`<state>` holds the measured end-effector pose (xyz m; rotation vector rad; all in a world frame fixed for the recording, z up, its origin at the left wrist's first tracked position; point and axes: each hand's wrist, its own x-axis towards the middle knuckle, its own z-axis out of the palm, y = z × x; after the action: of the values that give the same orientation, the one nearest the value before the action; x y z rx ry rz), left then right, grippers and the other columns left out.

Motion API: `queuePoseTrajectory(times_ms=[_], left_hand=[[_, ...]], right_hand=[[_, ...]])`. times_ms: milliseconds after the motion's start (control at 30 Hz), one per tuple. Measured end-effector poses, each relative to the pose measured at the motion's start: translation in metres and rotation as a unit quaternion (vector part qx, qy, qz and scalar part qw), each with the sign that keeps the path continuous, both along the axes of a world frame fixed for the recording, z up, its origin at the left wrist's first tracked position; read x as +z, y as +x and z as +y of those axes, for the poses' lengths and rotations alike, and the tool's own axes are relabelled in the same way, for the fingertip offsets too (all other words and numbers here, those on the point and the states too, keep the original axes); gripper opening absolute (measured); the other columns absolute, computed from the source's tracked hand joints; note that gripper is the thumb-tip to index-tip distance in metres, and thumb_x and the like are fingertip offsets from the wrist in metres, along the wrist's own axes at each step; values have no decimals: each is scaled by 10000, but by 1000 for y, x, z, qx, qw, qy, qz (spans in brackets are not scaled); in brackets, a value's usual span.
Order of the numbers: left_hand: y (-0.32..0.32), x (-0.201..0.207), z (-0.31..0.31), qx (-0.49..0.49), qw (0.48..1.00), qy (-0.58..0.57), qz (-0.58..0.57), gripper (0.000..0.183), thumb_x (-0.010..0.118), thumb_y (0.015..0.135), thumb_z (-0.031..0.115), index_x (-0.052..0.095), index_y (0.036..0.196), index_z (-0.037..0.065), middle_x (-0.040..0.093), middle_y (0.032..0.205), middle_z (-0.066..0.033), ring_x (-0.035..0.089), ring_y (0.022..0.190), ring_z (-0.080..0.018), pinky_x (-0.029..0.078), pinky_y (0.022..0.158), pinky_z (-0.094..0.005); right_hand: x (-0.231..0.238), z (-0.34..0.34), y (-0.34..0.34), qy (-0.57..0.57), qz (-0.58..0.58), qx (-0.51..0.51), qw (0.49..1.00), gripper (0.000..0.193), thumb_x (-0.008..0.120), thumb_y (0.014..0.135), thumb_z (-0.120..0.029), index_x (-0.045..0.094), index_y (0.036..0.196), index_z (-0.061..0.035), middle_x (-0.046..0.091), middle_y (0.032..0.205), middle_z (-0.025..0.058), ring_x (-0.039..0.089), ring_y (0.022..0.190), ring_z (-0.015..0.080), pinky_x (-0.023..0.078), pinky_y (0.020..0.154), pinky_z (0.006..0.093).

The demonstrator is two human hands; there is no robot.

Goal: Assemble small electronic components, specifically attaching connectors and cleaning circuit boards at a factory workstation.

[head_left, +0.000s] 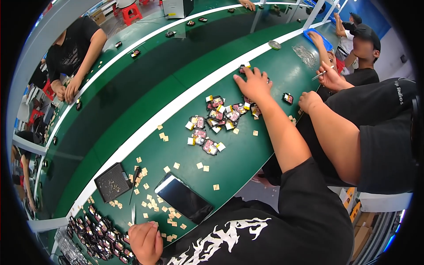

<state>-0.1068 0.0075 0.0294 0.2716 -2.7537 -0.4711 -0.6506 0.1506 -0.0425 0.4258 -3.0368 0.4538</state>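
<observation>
My left hand (pixel 145 242), at the lower left near the table edge, is closed on a pair of metal tweezers (pixel 133 213) whose tips point away from me. My right hand (pixel 255 85) reaches across the table palm down, its fingers spread. At its fingertips lies a small black electronic module (pixel 243 68) with a white-yellow tab; whether they touch I cannot tell. Below that hand several similar modules (pixel 215 114) with pinkish boards lie in a loose group. Many more modules (pixel 99 234) are heaped left of my left hand.
A dark phone (pixel 183 198) lies near the table edge, among small tan squares (pixel 152 203). A black tray (pixel 112 183) with tiny parts stands beside a black screwdriver (pixel 132 185). At right, a co-worker (pixel 327 115) sits close to my right arm. Beyond the white rail (pixel 163 112) runs a dark green belt.
</observation>
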Motion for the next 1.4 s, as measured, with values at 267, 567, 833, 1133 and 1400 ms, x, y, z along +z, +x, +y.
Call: queuePoseTrajectory(times_ms=[267,567,833,1133,1400], left_hand=[[10,0,9,-6,1000,6,15,219,720,843,33,693,1060,25,705,1028,-156,666,919,-357,510,830,-460],[5,5,19,-11,1000,3,15,196,728,832,26,696,1025,12,702,1023,-158,666,935,-361,504,834,-462],[-9,5,25,-20,1000,15,7,259,677,801,-21,677,1060,-25,699,1036,-153,674,934,-316,501,822,-439],[-30,-4,26,-19,999,26,19,262,739,706,4,700,964,24,706,999,-102,673,872,-292,498,782,-426],[-46,2,31,-56,998,25,31,285,758,729,16,698,1006,47,703,1025,-84,679,885,-267,503,785,-413]], right_hand=[[-8,-17,69,-38,44,90,994,588,580,953,-548,570,1434,-210,420,1550,179,300,1456,471,201,1148,723],[-13,-23,122,-95,81,151,981,413,561,1002,-382,632,1320,-129,513,1453,154,390,1419,428,283,1115,713],[-4,-6,119,-300,-73,241,920,308,567,998,-250,681,1204,-50,585,1397,174,518,1346,390,361,1096,672],[21,58,110,-282,-84,111,949,382,724,887,-142,657,1221,31,672,1229,195,668,1095,312,525,944,391],[53,-54,46,8,236,804,546,224,692,732,-91,648,947,-136,683,1093,21,595,1161,203,469,1025,329]])
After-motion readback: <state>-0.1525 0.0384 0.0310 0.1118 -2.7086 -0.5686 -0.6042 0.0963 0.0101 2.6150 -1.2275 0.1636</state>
